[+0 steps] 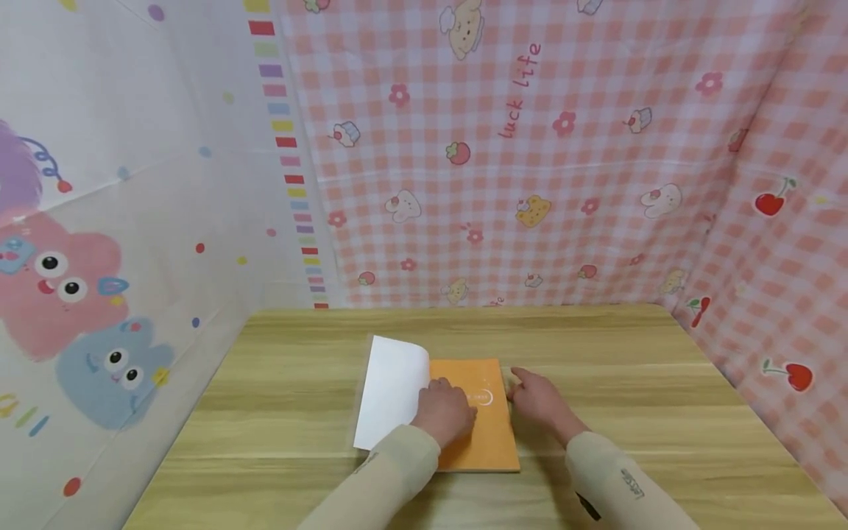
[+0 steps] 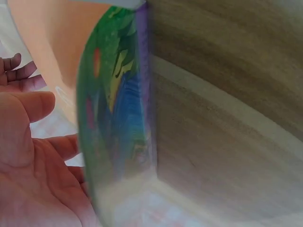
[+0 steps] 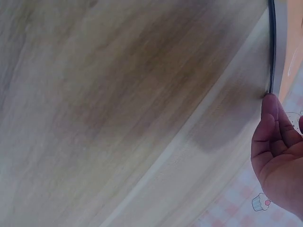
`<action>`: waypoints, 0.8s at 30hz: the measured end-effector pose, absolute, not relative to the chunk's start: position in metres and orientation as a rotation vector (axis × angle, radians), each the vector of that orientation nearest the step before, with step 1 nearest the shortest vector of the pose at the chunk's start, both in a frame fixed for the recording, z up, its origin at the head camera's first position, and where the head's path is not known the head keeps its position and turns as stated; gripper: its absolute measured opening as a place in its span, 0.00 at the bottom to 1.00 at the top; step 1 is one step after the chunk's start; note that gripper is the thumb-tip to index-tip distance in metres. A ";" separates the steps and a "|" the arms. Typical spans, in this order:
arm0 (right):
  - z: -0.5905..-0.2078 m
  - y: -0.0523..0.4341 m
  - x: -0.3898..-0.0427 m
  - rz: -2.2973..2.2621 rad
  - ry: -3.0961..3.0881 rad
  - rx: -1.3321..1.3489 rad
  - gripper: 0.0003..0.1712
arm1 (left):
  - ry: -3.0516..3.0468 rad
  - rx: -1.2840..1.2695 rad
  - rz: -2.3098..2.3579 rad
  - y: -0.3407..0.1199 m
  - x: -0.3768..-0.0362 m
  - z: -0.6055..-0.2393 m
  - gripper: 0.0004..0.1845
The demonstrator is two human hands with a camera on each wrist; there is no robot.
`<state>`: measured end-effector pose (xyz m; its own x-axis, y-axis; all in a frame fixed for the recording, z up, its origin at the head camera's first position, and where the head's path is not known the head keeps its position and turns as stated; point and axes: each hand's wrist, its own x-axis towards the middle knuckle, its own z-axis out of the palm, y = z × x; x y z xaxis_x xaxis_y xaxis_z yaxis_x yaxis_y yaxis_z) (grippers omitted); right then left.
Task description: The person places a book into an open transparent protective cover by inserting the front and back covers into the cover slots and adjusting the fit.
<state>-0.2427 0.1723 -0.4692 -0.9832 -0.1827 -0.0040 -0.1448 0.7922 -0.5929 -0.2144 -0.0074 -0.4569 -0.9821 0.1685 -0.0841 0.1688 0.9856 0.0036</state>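
A book lies open on the table, its orange page [image 1: 493,442] on the right and its white-backed cover [image 1: 394,390] raised to the left. My left hand [image 1: 444,408] lies over the page beside the fold, thumb and fingers extended. In the left wrist view the cover's colourful green and blue outer side [image 2: 128,94] curves up against the fingers of that hand [image 2: 33,161]. At the book's right side is my right hand [image 1: 536,397], index finger stretched out. The right wrist view shows its thumb tip [image 3: 270,101] right at the book's edge [image 3: 278,47].
The wood-grain table [image 1: 278,412] extends around the book on every side. Behind it hangs a pink checked cloth [image 1: 490,184], and a white cloth with cartoon figures [image 1: 199,184] covers the left side. Cherry prints mark the right-hand cloth [image 1: 795,294].
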 end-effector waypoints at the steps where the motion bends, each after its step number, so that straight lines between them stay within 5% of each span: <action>1: -0.469 0.172 -0.243 -0.972 2.901 -0.246 0.28 | 3.048 0.271 -0.001 -0.007 -0.215 -0.457 0.25; 24: -0.471 0.172 -0.242 -1.033 2.908 -0.118 0.28 | 3.080 0.160 0.145 0.018 -0.210 -0.456 0.31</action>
<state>-0.2417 0.1718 -0.4705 -0.9956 -0.0900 -0.0247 -0.0542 0.7734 -0.6316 -0.2103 0.0175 -0.4558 -0.9932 0.1058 -0.0490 0.1007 0.9902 0.0966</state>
